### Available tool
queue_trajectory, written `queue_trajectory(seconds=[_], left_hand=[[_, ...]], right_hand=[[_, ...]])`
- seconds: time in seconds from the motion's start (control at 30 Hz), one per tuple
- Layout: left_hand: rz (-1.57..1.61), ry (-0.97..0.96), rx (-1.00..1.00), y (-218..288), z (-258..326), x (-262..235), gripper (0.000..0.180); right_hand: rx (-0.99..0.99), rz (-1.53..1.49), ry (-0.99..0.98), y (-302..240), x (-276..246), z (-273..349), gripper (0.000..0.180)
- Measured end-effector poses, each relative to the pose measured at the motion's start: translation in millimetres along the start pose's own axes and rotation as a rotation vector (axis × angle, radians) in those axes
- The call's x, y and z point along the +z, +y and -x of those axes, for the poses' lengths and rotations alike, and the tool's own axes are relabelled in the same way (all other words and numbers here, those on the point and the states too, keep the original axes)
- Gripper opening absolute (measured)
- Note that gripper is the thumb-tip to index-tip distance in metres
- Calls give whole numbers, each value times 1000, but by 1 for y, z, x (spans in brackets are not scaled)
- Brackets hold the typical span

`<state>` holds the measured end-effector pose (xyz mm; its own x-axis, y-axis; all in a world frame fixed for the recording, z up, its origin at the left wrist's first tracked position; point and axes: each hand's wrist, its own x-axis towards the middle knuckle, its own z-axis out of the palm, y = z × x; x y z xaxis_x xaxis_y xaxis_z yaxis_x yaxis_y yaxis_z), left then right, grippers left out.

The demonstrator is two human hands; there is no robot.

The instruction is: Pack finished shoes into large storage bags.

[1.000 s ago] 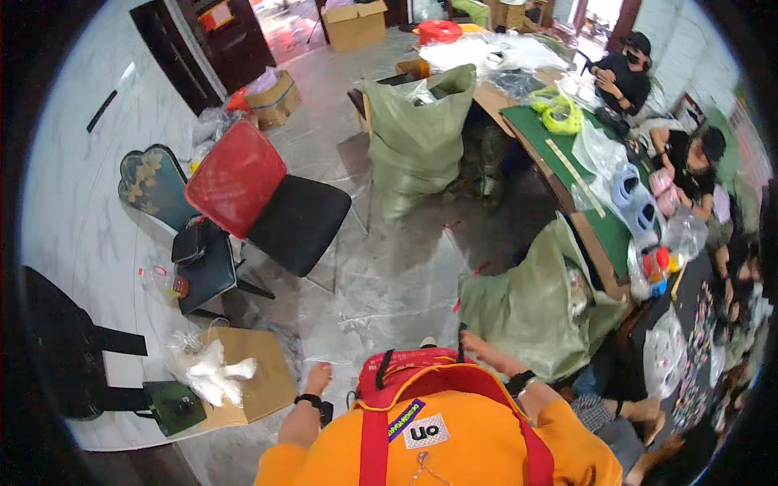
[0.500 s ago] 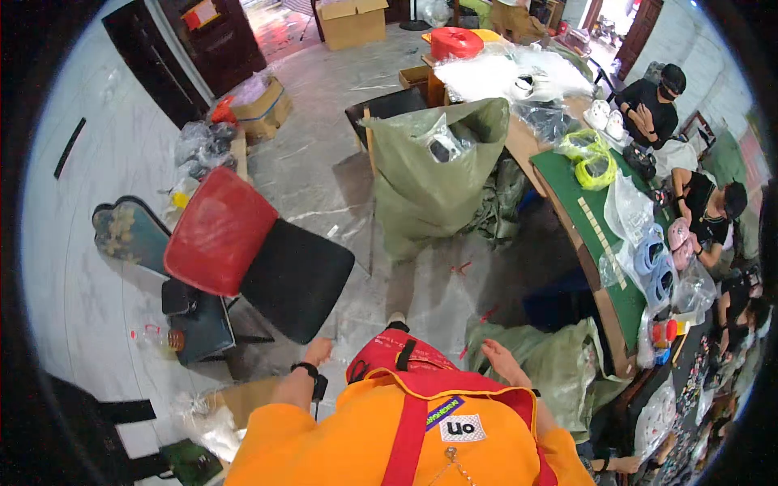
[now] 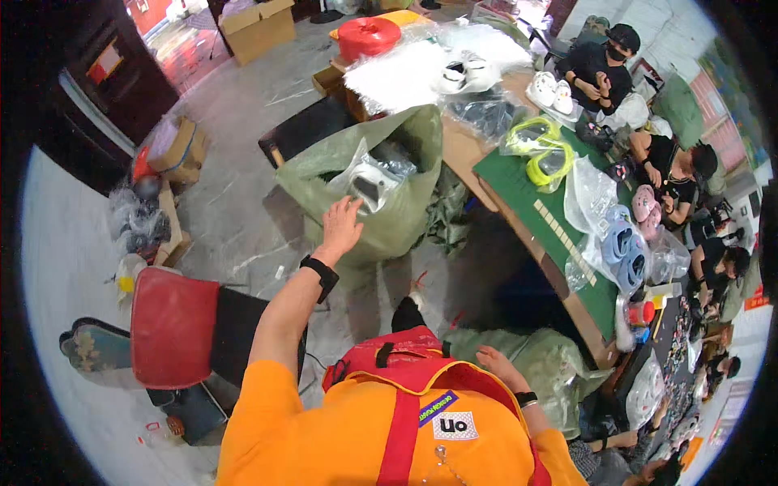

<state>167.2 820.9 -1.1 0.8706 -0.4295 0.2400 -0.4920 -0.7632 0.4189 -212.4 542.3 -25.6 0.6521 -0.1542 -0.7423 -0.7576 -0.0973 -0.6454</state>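
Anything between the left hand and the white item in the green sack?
Only the clear plastic around the white item; the green sack is open, the left hand at the plastic's near edge. Contact unclear.

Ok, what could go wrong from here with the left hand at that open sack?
The left hand is at a white item in clear plastic; the slick wrap might slip from a grasp. The green sack looks soft-sided, so its rim could sag under a push. A red strip lies by the foot, possibly a snag.
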Motion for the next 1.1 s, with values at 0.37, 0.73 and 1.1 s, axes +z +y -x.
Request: queue_trajectory(seconds=[0.37, 0.73, 1.1], left_hand=[[-337, -739, -127, -22, -42, 44, 16], [376, -445, -479, -81, -82, 32, 31], [-151, -254, -1093, -208, -117, 37, 86]], right_hand=[[-188, 291, 6, -104, -96, -107, 46], [-154, 29, -123, -263, -70, -210, 45], [-408, -154, 369, -427, -32, -358, 82]])
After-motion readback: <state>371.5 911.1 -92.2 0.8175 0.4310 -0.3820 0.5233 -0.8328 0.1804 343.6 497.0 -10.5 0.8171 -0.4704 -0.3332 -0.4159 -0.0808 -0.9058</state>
